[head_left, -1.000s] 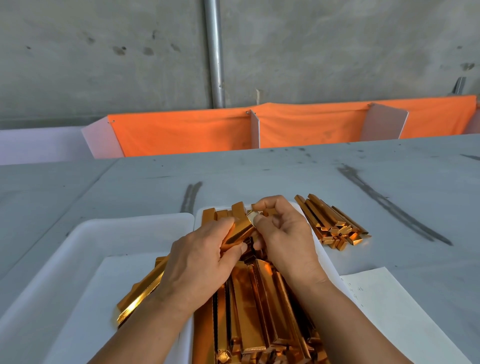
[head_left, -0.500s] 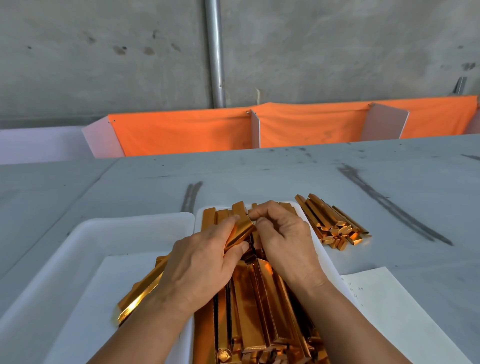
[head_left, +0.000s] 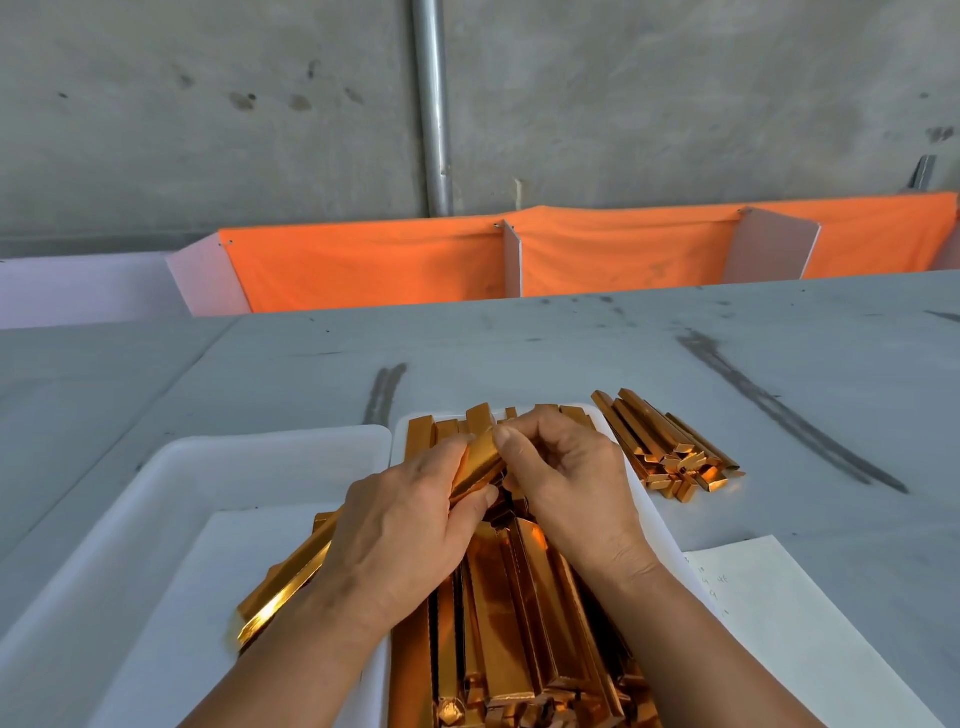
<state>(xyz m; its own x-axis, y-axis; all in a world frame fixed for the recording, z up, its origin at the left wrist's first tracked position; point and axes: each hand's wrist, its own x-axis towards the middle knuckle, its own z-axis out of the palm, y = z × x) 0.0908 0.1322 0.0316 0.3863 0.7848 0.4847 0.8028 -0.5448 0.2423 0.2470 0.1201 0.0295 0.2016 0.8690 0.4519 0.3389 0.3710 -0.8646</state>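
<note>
My left hand (head_left: 400, 530) grips a long gold foil strip (head_left: 475, 465) that runs back under my wrist to its lower end at the left. My right hand (head_left: 566, 478) pinches the far tip of that same strip with thumb and forefinger. Both hands hover over a white tray (head_left: 644, 499) packed with several gold foil pieces (head_left: 519, 613). A small pile of folded gold strips (head_left: 670, 447) lies on the table to the right of the tray.
A second white tray (head_left: 156, 499) with a white sheet inside sits at the left. A sheet of paper (head_left: 769, 597) with handwriting lies at the right. The grey table (head_left: 519, 348) ends at an orange cloth barrier (head_left: 374, 270) below a concrete wall.
My right hand's fingertips have shifted a little along the strip's tip and closed tighter on it. The left hand holds its place.
</note>
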